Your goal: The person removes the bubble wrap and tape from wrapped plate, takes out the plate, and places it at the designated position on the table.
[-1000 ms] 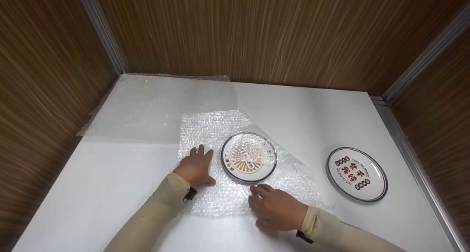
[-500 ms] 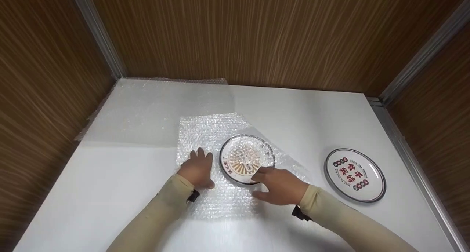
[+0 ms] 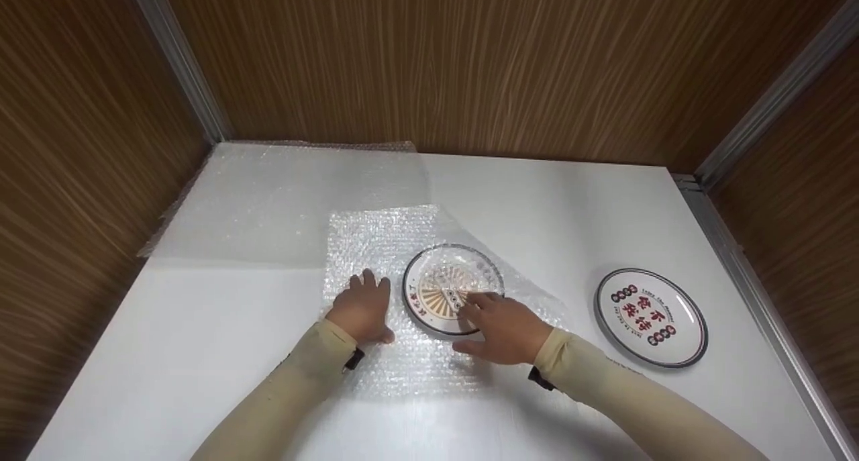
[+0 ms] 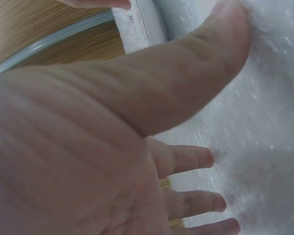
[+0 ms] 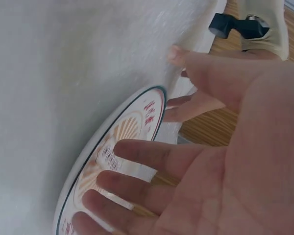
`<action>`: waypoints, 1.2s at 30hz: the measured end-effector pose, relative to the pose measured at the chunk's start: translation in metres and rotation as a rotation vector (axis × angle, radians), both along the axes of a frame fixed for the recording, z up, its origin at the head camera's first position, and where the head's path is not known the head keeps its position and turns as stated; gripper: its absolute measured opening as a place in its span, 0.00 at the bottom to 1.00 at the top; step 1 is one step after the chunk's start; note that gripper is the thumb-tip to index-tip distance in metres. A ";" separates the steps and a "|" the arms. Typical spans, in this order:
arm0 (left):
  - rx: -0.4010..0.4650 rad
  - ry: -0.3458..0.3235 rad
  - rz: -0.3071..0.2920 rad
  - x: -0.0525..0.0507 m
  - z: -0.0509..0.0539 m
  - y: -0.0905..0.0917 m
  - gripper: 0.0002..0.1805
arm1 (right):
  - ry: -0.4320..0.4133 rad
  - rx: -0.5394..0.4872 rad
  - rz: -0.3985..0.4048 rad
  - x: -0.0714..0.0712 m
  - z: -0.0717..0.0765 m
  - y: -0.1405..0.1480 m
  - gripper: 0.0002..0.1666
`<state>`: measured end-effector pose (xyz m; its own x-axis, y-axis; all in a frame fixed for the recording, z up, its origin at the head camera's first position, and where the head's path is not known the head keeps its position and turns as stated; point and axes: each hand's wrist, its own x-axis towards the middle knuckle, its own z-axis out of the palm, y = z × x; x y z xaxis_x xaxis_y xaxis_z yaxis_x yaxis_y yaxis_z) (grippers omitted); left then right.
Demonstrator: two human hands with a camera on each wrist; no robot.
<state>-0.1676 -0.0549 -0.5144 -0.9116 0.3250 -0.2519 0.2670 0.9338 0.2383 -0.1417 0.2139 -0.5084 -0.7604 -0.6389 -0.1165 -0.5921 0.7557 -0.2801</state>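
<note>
A round white plate (image 3: 429, 303) with a dark rim and an orange fan print lies on a sheet of bubble wrap (image 3: 409, 374). One flap of the wrap covers the plate's upper right part. Just left of the plate, my left hand (image 3: 361, 310) rests on the wrap with fingers spread. My right hand (image 3: 507, 330) is over the plate's lower right edge, its fingers extended. In the right wrist view, the right fingers (image 5: 147, 152) lie across the printed face of the plate; whether they touch it I cannot tell. Neither hand grips anything.
A second white plate (image 3: 649, 320) with red characters lies at the right of the white table (image 3: 181, 353). More bubble wrap sheets (image 3: 268, 199) are spread at the back left. Wood-grain panels (image 3: 436, 65) with metal edging enclose the back and sides.
My right hand has moved up from the wrap below the plate to over the plate's lower right part, and the wrap's right side lies flatter. My left hand has stayed nearly in place.
</note>
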 end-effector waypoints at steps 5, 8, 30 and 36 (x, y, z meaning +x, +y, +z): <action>-0.021 -0.007 -0.023 -0.001 0.000 0.000 0.55 | 0.053 0.031 -0.037 -0.012 -0.002 0.006 0.40; -0.014 -0.026 -0.031 -0.002 0.000 0.000 0.55 | 0.062 0.059 -0.061 -0.018 -0.003 0.011 0.42; -0.025 -0.023 -0.067 -0.007 0.000 0.000 0.52 | 0.100 0.096 -0.233 -0.062 -0.012 0.070 0.46; -0.025 -0.022 -0.071 -0.007 -0.002 -0.001 0.51 | 0.069 0.155 -0.214 -0.066 -0.023 0.078 0.41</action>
<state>-0.1742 -0.0561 -0.5160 -0.8805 0.3819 -0.2808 0.3277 0.9184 0.2215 -0.2080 0.2921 -0.5317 -0.8857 -0.4416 -0.1433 -0.4282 0.8963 -0.1155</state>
